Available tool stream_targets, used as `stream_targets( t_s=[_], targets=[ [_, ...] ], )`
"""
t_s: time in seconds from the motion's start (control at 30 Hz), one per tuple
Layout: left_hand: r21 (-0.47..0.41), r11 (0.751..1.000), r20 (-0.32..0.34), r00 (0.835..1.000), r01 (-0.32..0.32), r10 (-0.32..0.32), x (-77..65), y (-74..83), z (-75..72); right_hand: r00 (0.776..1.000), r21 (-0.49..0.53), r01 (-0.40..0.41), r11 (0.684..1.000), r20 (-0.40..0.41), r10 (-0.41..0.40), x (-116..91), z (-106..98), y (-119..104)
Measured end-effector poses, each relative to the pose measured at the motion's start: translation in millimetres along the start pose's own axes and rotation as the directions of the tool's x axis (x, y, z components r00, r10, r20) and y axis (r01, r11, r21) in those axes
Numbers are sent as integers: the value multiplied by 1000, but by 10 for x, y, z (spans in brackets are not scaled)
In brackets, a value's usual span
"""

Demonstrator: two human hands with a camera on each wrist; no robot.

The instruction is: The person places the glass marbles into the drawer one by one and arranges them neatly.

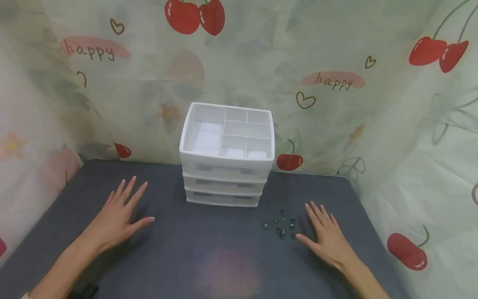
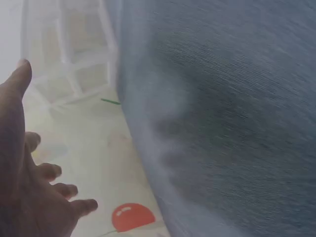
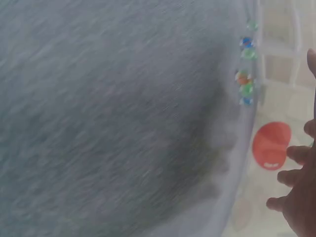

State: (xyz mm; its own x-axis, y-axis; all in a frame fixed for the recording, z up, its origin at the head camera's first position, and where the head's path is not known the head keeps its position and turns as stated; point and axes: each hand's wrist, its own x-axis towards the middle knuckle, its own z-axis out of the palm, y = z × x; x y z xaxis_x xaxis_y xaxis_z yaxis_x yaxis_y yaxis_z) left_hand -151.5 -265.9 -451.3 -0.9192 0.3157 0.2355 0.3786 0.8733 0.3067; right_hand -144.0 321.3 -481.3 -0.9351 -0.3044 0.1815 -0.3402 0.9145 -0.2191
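Observation:
My left hand [image 1: 117, 216] is over the left side of the dark table, fingers spread and holding nothing. On the right, my right hand [image 1: 326, 236] also has its fingers extended, with its thumb tip right by the nearest of the marbles [image 1: 282, 231]. Several of these small glass marbles, green, blue and brownish, lie scattered just left of that hand. A white drawer organizer [image 1: 224, 178] stands at the back middle, its top tray divided into compartments. In the left wrist view the left hand [image 2: 39, 192] shows at the edge, and the right wrist view shows the right hand [image 3: 301, 182].
The dark grey table [image 1: 179, 249] ends at a pale curtain [image 1: 242, 74] printed with cherries, hearts and "happy". More of that cloth hangs along both sides. A small black object [image 1: 89, 290] sits beside the left forearm at the lower edge.

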Motion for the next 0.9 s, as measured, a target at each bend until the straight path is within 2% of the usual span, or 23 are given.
stream_targets(
  t_s=[0.17,0.5,0.7,0.9],
  targets=[
    [-90,995,-30,999,-35,32,135,62,-48,999,13,34,999,-26,-34,76,-90,-145],
    [-123,989,-56,996,-81,74,298,117,-174,991,32,117,993,-75,-114,176,-186,-394],
    [-136,983,-46,992,-119,114,459,155,-256,977,42,182,982,-124,-176,264,-240,-538],
    [-166,970,-121,980,-176,157,692,203,-404,971,115,204,972,-148,-186,380,-296,-721]
  ],
)
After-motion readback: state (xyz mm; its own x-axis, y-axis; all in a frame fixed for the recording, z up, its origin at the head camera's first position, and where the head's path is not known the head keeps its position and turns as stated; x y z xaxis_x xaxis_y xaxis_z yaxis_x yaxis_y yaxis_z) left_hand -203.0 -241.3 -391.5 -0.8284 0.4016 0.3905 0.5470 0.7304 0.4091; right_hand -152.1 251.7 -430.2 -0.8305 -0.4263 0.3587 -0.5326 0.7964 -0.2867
